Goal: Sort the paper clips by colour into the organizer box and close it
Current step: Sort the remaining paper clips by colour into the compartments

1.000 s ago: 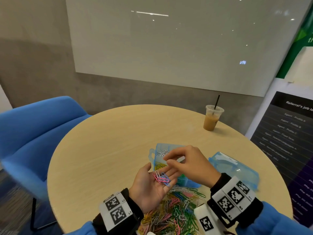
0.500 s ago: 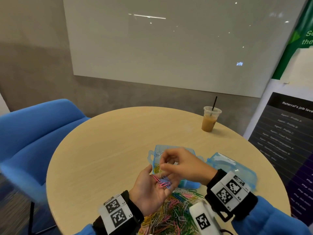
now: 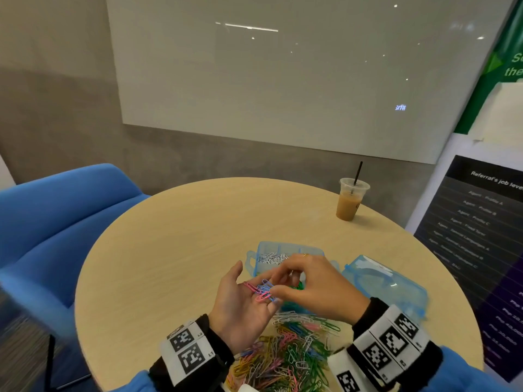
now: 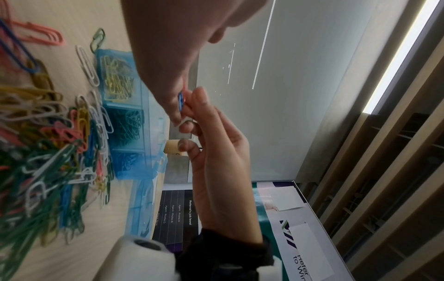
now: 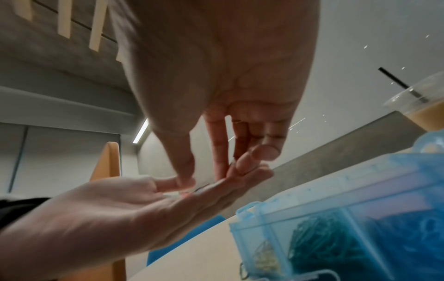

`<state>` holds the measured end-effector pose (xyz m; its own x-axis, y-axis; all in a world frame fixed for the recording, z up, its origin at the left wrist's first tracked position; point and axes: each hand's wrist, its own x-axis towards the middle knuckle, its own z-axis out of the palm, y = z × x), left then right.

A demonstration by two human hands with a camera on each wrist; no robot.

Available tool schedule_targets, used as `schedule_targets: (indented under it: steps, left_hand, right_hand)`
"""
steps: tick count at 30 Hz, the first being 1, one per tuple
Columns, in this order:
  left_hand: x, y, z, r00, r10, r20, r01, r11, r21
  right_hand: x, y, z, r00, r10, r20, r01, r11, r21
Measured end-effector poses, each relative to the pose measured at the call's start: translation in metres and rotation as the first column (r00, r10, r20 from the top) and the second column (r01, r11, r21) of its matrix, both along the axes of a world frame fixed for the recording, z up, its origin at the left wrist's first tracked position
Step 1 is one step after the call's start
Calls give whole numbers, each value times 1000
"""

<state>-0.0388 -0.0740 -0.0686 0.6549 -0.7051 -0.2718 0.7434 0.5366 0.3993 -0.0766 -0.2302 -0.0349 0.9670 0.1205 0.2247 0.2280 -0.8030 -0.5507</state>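
A blue chair (image 3: pixel 56 227) stands at the far left, close against the round bench (image 3: pixel 169 250), whose left half lies bare out to its curved edge. The left hand (image 3: pixel 240 301) is held palm up above the bench, fingers relaxed and spread, with a few pink and blue paper clips (image 3: pixel 261 290) lying on them. The right hand (image 3: pixel 314 287) reaches across from the right and its thumb and forefinger pinch at one of those clips; whether the clip is lifted free I cannot tell. Below both hands, at the near edge, lies the loose heap of mixed clips (image 3: pixel 285 355). Just beyond the hands sits the open organizer box (image 3: pixel 266 250), with white, yellow, green and blue clips in separate compartments. Its lid (image 3: pixel 387 284) lies to the right, near the bench's right edge. An iced coffee cup (image 3: pixel 351 199) stands well apart at the far right rim, with bare bench between it and the box.
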Motion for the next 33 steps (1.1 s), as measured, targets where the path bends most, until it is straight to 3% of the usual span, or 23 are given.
schedule_targets:
  steps: [10, 15, 19, 21, 24, 28, 33]
  left_hand:
    - [-6, -2, 0, 999, 33, -31, -34, 999, -35]
    - [-6, -2, 1, 996, 37, -82, -44, 996, -78]
    - [-4, -3, 0, 995, 56, -79, -60, 997, -52]
    - [-5, -4, 2, 995, 70, -68, -73, 996, -51]
    - [-6, -3, 4, 995, 73, -69, -78, 995, -64]
    - [-9, -3, 7, 998, 32, -61, -37, 996, -86]
    - [-10, -4, 4, 997, 25, -75, -31, 996, -79]
  right_hand:
    - [-4, 20, -3, 1000, 11, 15, -11, 1000, 22]
    - [-5, 20, 4, 1000, -24, -20, 27, 978, 208]
    - [-9, 24, 9, 993, 73, -96, -38, 946, 323]
    - [-8, 23, 10, 998, 33, -54, -17, 962, 273]
    - [-6, 21, 12, 998, -45, 33, 42, 997, 72]
    - [-7, 25, 9, 999, -45, -8, 45, 998, -34]
    - [-1, 19, 3, 996, -83, -24, 85, 995, 60]
